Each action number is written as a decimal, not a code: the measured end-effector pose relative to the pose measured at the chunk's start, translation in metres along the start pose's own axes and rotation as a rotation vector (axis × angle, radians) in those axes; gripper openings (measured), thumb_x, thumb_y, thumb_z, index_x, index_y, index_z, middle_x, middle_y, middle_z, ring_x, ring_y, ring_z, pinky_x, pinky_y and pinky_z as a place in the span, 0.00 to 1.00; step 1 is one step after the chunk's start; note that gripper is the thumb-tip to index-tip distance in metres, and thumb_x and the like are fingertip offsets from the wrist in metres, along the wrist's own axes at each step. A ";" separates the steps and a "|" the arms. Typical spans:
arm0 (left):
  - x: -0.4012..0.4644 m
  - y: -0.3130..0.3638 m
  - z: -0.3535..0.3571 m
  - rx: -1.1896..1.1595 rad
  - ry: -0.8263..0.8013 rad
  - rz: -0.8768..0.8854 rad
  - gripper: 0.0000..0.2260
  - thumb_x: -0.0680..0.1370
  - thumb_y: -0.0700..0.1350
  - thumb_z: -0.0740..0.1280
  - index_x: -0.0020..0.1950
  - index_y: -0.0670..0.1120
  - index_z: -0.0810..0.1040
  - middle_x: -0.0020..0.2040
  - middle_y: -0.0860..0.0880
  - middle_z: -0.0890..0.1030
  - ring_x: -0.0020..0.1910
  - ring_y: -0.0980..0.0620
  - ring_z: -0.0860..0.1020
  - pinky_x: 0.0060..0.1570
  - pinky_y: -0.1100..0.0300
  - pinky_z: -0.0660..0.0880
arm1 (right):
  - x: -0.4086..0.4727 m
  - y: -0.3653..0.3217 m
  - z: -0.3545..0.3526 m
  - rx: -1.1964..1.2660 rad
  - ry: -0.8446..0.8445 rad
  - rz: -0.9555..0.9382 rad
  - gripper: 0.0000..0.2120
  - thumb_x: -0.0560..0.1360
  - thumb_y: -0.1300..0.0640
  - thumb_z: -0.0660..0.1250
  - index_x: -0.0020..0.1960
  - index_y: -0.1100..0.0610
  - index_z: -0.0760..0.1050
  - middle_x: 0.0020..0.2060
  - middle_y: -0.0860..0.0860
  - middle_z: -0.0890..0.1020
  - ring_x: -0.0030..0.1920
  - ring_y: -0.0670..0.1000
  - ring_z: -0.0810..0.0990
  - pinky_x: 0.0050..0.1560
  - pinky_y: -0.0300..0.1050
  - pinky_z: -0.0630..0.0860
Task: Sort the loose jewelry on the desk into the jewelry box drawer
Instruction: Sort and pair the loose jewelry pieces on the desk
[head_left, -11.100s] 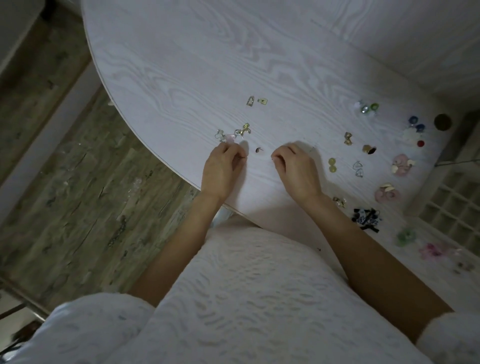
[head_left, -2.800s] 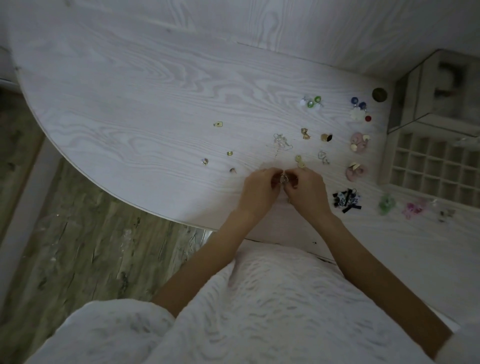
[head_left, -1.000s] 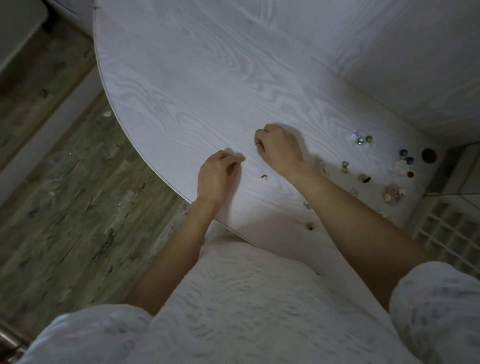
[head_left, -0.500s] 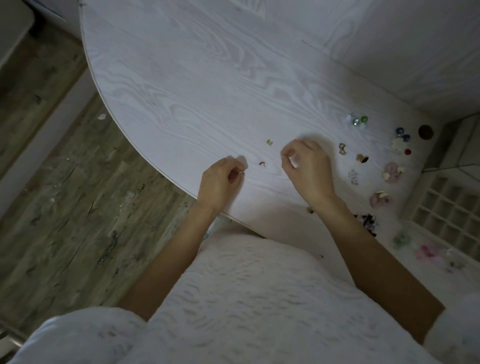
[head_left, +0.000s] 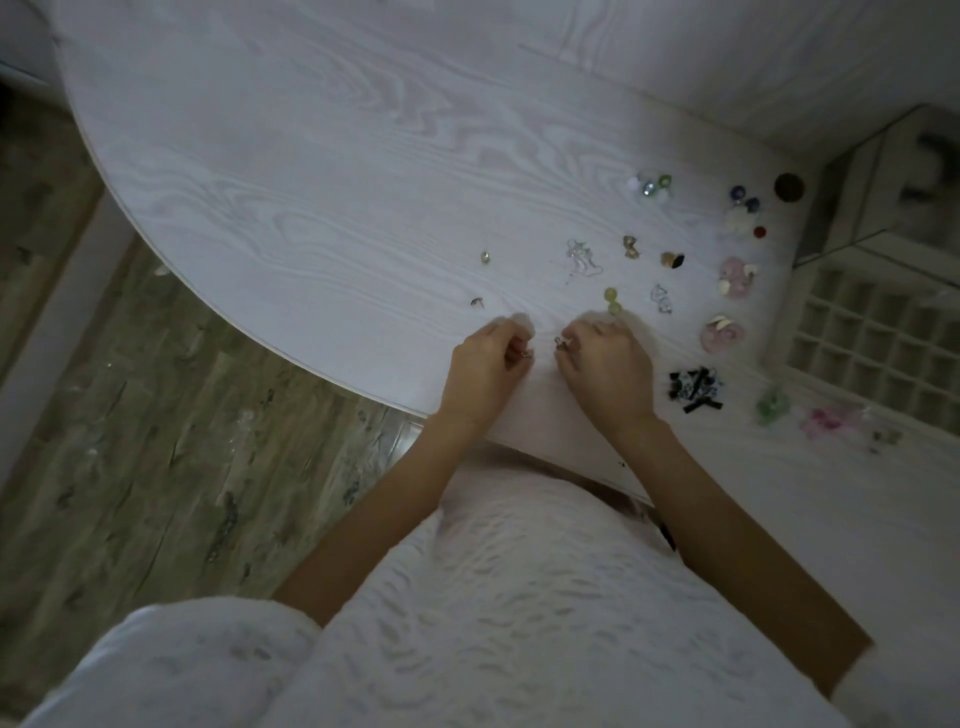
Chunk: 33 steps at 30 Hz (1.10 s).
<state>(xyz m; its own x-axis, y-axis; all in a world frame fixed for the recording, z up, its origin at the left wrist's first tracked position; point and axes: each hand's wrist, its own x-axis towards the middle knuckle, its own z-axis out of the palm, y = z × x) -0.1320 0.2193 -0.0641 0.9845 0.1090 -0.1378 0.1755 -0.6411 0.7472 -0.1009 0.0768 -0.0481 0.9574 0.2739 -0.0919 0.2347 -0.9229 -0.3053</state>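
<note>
Loose jewelry lies scattered over the right half of the white wood-grain desk (head_left: 322, 156). Two small pieces are in the hands, near the desk's front edge. The left hand (head_left: 485, 371) is curled, thumb and forefinger pinched on a small silvery piece (head_left: 525, 354); its type is too small to tell. The right hand (head_left: 608, 371) is likewise curled, fingertips pinched on a second small metallic piece (head_left: 561, 343). The two hands sit close together, not touching.

Just beyond the right hand: a pair of pale green beads (head_left: 612, 301), touching each other. Left of the hands, apart from the rest: a small dark stud (head_left: 476, 302) and, farther back, a small pale stud (head_left: 485, 256).

Farther back, centre: a clear tangled piece (head_left: 582, 257), a gold earring (head_left: 630, 247), a gold-and-black piece (head_left: 672, 259), a silver wire earring (head_left: 661, 298).

Back row: a cluster of white, clear and green beads (head_left: 649, 186); a group of blue beads with a white flower (head_left: 742, 208) and a red bead (head_left: 760, 232) beside it; a dark round disc (head_left: 789, 187) near the box.

Right side: two pink flower pieces (head_left: 736, 275), (head_left: 722, 332), one behind the other; a black-and-white bow piece (head_left: 696, 389) just right of the right hand; a green piece (head_left: 772, 406) and a pink piece (head_left: 828, 418) near the front, blurred.

The jewelry box (head_left: 893, 171) stands at the desk's far right. Its gridded drawer (head_left: 878, 338) lies open in front of it; whether any compartment holds anything cannot be told in this light.

Foreground: white textured garment (head_left: 519, 597), bare forearms. Grey-brown plank floor (head_left: 130, 441) left of the desk.
</note>
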 end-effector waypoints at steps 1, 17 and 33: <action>0.000 0.003 0.003 -0.006 -0.003 0.001 0.07 0.70 0.38 0.71 0.47 0.43 0.79 0.43 0.47 0.82 0.41 0.51 0.79 0.42 0.57 0.75 | -0.001 -0.001 0.000 -0.005 -0.014 -0.003 0.07 0.73 0.61 0.65 0.48 0.62 0.78 0.41 0.58 0.82 0.47 0.58 0.76 0.43 0.48 0.72; -0.026 0.001 -0.004 -0.201 -0.024 -0.252 0.14 0.71 0.33 0.63 0.51 0.47 0.80 0.46 0.52 0.83 0.48 0.54 0.80 0.54 0.60 0.75 | -0.015 -0.021 0.006 0.177 -0.228 -0.014 0.11 0.71 0.66 0.62 0.50 0.60 0.79 0.47 0.54 0.81 0.51 0.55 0.75 0.45 0.50 0.76; 0.078 -0.031 -0.063 0.073 0.051 0.016 0.17 0.74 0.36 0.64 0.61 0.47 0.77 0.55 0.45 0.77 0.47 0.52 0.76 0.49 0.65 0.70 | 0.049 -0.055 0.006 0.264 -0.171 -0.145 0.13 0.74 0.60 0.66 0.58 0.57 0.76 0.54 0.55 0.77 0.49 0.52 0.78 0.49 0.46 0.76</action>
<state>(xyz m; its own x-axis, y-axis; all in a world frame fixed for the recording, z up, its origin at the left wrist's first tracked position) -0.0605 0.2949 -0.0571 0.9865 0.1358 -0.0919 0.1610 -0.6966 0.6992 -0.0681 0.1427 -0.0411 0.8702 0.4587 -0.1800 0.2929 -0.7753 -0.5596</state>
